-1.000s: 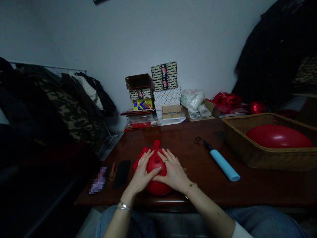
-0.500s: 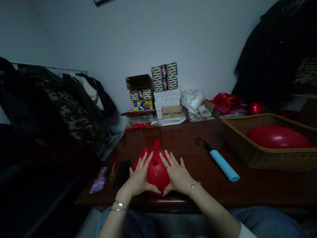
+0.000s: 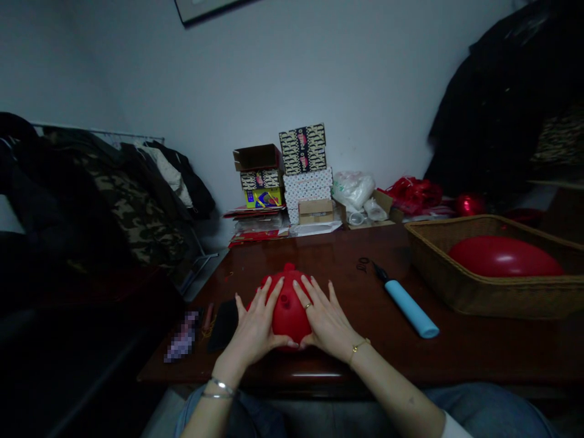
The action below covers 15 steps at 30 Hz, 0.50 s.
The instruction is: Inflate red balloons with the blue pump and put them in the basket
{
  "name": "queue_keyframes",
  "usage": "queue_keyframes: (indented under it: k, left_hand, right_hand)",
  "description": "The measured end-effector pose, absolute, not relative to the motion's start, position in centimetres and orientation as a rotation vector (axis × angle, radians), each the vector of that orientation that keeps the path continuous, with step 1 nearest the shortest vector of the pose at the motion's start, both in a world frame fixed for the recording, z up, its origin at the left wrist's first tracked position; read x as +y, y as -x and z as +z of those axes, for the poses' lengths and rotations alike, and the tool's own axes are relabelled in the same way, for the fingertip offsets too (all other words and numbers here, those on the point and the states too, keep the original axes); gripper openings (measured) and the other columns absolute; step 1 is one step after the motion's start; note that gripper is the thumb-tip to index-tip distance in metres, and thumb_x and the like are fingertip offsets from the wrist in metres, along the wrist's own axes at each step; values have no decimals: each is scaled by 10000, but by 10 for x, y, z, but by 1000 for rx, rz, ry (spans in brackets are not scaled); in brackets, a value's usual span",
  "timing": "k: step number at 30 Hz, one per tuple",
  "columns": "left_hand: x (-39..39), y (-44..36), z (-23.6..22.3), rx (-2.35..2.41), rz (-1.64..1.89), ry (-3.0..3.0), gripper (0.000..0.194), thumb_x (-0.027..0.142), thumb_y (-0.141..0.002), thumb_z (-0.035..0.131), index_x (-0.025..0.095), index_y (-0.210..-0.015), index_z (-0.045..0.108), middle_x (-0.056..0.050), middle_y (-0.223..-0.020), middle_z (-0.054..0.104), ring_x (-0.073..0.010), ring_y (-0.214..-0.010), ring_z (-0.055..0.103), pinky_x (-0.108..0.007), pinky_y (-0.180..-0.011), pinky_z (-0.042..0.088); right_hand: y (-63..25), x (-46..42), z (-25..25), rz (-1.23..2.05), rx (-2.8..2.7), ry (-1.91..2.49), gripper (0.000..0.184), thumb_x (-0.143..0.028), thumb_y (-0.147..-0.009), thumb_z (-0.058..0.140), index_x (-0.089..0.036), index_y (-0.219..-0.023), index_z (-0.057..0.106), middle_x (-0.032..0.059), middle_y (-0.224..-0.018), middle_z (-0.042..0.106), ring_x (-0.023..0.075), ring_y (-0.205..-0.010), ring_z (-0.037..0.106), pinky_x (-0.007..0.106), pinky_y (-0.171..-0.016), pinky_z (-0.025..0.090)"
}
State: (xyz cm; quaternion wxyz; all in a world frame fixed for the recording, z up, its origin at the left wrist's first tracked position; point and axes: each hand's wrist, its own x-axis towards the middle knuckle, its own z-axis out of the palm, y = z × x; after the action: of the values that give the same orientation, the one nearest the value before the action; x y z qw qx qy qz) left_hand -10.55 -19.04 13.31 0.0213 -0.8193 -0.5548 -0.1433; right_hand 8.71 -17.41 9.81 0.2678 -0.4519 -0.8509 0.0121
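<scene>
Between my hands at the table's front lies a partly inflated red balloon [image 3: 289, 316], its small knob-like nub facing me. My left hand [image 3: 255, 323] cups its left side and my right hand [image 3: 326, 317] its right, both with fingers spread over the surface. The two thumbs almost meet low on the near side. More red rubber shows behind the balloon at the top, largely hidden by the hands. To the right, a light blue hand pump [image 3: 410, 307] with a black nozzle lies on the table, apart from both hands.
A wicker basket [image 3: 474, 301] with a large red balloon [image 3: 506, 255] stands at the right. A black phone-like slab [image 3: 222, 328] lies left of my hand. Stacked boxes [image 3: 308, 188] and plastic bags [image 3: 353, 190] line the wall behind the brown table [image 3: 365, 340].
Both hands have slid apart around the balloon's sides, the thumbs moving from its middle down to its near edge. The view has tilted slightly upward.
</scene>
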Motion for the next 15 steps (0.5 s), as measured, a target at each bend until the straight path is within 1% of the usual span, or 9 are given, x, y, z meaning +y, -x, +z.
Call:
queue_keyframes:
  k: [5, 10, 15]
  left_hand:
    - [-187, 101, 137, -1646, -492, 2505, 1112, 507, -596, 713, 334, -1443, 14, -149, -1513, 98, -398, -1346, 142, -686, -975, -26]
    - [-183, 93, 140, -1585, -535, 2477, 1079, 505, -614, 705, 330, -1443, 38, -151, -1513, 100, -404, -1342, 151, -684, -981, 3]
    - [-177, 83, 141, -1528, -522, 2456, 1109, 514, -610, 709, 317, -1445, 7, -160, -1511, 98, -404, -1342, 152, -681, -987, 14]
  right_hand:
    - [-92, -174, 103, -72, -2271, 1231, 1287, -319, -491, 824, -237, -1430, -52, 135, -1507, 55, 318, -1372, -13, 597, -1068, -8]
    - [-99, -173, 107, -137, -2224, 1225, 1281, -309, -485, 831, -249, -1433, -28, 129, -1507, 70, 313, -1372, -18, 593, -1071, 0]
    - [-107, -172, 108, -236, -2205, 1263, 1245, -315, -519, 815, -246, -1432, -28, 130, -1507, 69, 311, -1372, -22, 602, -1067, 20]
